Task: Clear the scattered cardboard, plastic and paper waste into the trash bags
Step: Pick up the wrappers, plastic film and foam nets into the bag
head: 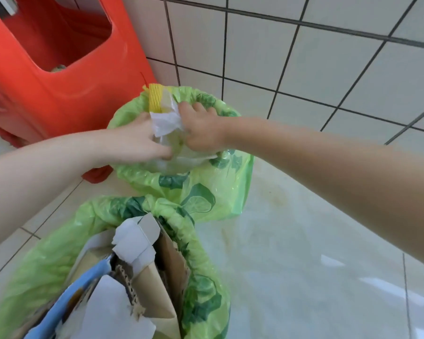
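Hands, left and right, each grip crumpled plastic waste over far green bag.

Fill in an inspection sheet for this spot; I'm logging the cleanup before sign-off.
Surface: pale tiled floor, faintly stained.
Job's things: far green bag open; near green bag packed with cardboard and paper.
Clutter: white plastic wad and yellow netting over the far bag.
Grips: left hand and right hand both grip the wad.
Cables: nothing seen.
Surroundings: red plastic stool, tiled wall.
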{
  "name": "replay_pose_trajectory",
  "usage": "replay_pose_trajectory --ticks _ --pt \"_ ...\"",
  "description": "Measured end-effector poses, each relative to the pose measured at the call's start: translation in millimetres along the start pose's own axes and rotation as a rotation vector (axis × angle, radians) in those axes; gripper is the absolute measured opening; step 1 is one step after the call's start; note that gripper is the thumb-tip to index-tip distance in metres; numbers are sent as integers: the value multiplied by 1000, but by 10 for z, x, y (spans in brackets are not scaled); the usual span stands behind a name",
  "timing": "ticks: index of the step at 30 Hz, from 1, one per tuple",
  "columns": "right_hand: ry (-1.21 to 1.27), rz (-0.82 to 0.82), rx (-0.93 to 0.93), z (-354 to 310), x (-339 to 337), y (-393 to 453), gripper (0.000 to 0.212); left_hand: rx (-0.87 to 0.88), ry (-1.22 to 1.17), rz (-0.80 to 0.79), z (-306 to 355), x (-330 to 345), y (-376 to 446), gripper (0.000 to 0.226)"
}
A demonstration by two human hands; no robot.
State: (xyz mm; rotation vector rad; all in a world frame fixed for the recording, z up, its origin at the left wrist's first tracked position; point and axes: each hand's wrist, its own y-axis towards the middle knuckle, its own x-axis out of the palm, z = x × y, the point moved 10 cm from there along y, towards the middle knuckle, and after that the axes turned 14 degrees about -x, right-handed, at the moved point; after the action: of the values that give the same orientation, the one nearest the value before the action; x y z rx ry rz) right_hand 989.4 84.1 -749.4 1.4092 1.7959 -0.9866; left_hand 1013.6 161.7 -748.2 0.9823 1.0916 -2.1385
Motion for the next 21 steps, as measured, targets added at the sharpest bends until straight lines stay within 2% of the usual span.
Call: replay_pose_trajectory --ticks 3,6,7,9,13,17,21 --pt "-329 -178 -5 33 121 115 68 -59 224 -33 -155 144 130 19" --pt "-458 -326 46 157 319 275 77 -229 416 -77 -382 288 351 49" --pt "-461 -370 67 212 393 312 79 -271 460 -86 -438 329 423 57" --pt "-408 -429 87 288 540 352 77 -300 525 -116 -481 424 497 55" --pt "-258 -515 137 299 672 337 59 -329 615 -205 -504 616 518 57" --pt "-255 -549 146 110 444 284 80 -363 501 -208 -320 429 263 62" --pt "-181 -517 125 -240 -71 135 88 -322 446 -142 -116 -100 -141 51"
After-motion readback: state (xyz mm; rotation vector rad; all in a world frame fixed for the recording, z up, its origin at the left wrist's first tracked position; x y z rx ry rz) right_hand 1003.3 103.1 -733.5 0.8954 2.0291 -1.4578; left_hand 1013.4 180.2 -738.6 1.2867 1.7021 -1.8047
